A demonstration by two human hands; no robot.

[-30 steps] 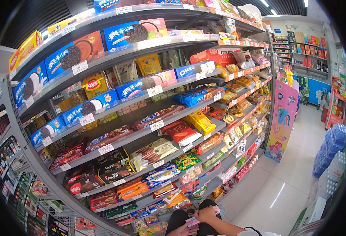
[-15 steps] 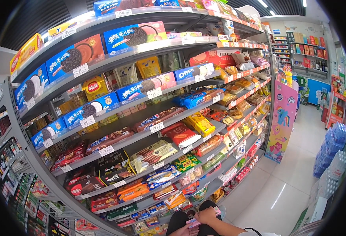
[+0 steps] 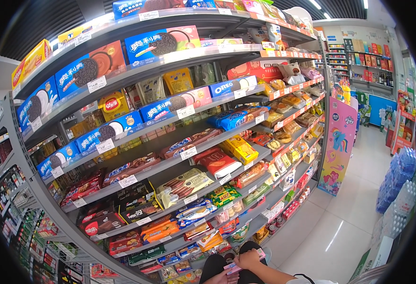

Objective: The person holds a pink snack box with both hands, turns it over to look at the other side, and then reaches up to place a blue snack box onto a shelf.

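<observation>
At the lower edge, low over my dark-clothed knees (image 3: 214, 263), my two hands are close together. My right hand (image 3: 247, 260) is closed around a small flat pink thing (image 3: 261, 254), whose pale-patterned end sticks out beyond the hand. My left hand (image 3: 223, 277) is only partly seen; its fingers close on a pink flat piece (image 3: 232, 269) between the hands. Whether both pink parts belong to one item is hidden by my right hand. Just ahead stand the lowest shelves with packaged snacks (image 3: 210, 240).
A tall grey shelf rack (image 3: 42, 182) fills the left and middle, with blue biscuit boxes (image 3: 168, 108), wrapped cakes and breads (image 3: 283, 118). A pink cardboard display (image 3: 338, 146) stands at its end. Shrink-wrapped bottles (image 3: 397, 180) are stacked right, beside a tiled aisle (image 3: 321, 227).
</observation>
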